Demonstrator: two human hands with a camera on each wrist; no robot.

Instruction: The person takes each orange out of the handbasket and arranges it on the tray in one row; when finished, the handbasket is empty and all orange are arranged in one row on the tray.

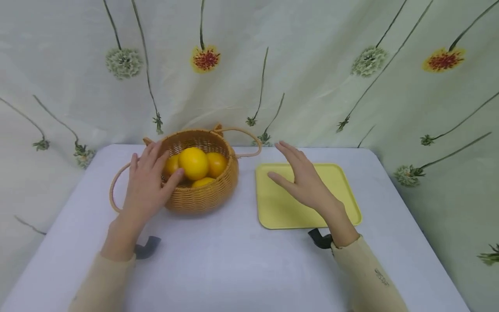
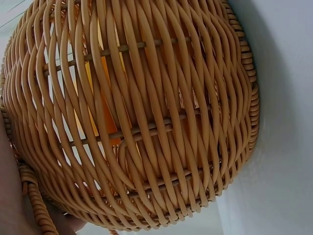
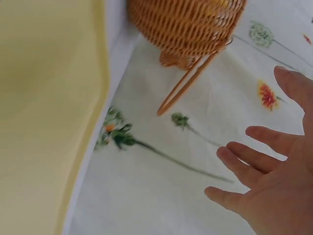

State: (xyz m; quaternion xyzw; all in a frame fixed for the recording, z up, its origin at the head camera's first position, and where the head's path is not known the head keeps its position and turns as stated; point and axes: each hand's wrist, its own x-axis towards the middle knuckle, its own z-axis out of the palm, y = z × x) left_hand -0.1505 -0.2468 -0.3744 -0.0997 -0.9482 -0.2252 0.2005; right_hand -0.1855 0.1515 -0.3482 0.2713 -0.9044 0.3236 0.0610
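Observation:
A round wicker basket (image 1: 202,197) with looped handles holds several orange-yellow fruits (image 1: 193,163) that look like oranges. My left hand (image 1: 146,186) is at its left side, fingers spread and reaching over the rim, with the thumb toward the fruit. In the left wrist view the woven wall (image 2: 146,112) fills most of the picture, and only a strip of the hand shows at the left edge. Over the yellow tray (image 1: 273,208) hovers my right hand (image 1: 306,182), its fingers extended and nothing in them. The right wrist view also shows that hand (image 3: 274,171) with fingers apart.
Both basket and tray rest on a white table (image 1: 226,268), the tray to the right of the basket. Behind the table hangs a pale cloth (image 1: 312,99) printed with flowers. A dark curved piece (image 1: 321,239) sits by the right wrist, and another (image 1: 148,248) by the left.

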